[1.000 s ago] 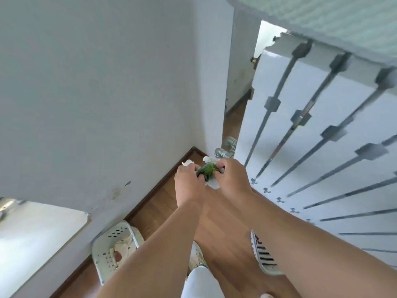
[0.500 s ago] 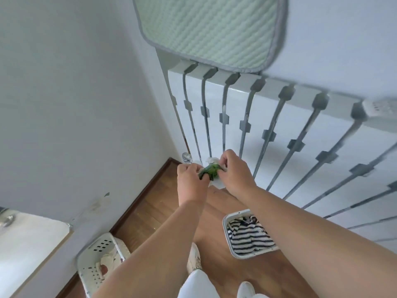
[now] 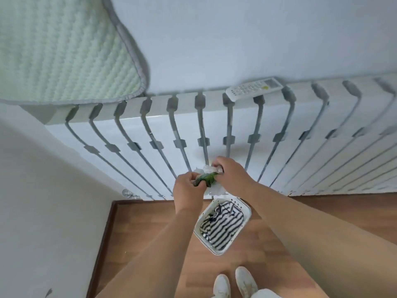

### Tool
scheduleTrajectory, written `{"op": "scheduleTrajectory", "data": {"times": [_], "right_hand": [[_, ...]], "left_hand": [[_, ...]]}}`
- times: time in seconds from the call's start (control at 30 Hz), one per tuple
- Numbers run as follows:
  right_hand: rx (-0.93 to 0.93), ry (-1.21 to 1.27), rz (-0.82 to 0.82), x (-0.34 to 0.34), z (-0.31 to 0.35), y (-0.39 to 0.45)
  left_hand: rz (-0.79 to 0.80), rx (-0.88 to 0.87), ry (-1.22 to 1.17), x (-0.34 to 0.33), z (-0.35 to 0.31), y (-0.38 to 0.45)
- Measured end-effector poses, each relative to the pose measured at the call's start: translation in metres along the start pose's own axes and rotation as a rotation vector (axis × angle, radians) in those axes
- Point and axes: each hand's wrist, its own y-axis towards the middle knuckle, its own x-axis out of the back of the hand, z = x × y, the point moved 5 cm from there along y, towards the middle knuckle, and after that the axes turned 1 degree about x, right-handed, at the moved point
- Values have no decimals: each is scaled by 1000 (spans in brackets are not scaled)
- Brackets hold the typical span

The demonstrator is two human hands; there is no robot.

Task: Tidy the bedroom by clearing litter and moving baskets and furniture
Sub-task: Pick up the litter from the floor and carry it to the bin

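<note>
Two hands meet in front of the white footboard [image 3: 214,130], both gripping the same bundle of litter. The left hand [image 3: 188,191] has its fingers curled round the lower end of a green wrapper [image 3: 205,178], and the right hand [image 3: 231,176] pinches the upper end together with some white crumpled paper [image 3: 214,190] that hangs beneath the wrapper. The bundle is held in the air, above the floor [image 3: 137,233] and just in front of the footboard's grey bars.

Below the hands, a white basket [image 3: 247,214] stands on the wooden floor, close to the foot of the bed, with a striped shirt [image 3: 221,224] crumpled inside it. Two white shoes [image 3: 235,282] show at the bottom edge, near the basket.

On the top rail of the footboard lies a white remote [image 3: 253,88], tilted along the rail. A pale green quilted pad [image 3: 62,48] with a grey border covers the bed at upper left. A white wall [image 3: 43,211] fills the left side, with a dark skirting board [image 3: 103,244] along the floor.
</note>
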Motion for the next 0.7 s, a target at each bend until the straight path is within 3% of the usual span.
{"op": "scheduleTrajectory", "data": {"times": [0.17,0.3,0.6,0.7], "right_hand": [[-289,315,-90,43,-54,-32],[-420,498,-159,77,-92,-77],[-449,1008,-406,146,-144,-167],[-465,1051,-439,169,-164,-202]], "left_hand": [[217,-116,44,-57,-24,-8],[397,-230,80,-107,-53,-31],[651,-412,47,-190,-131,-99],[700,-428,18,-217,-152,-130]]}}
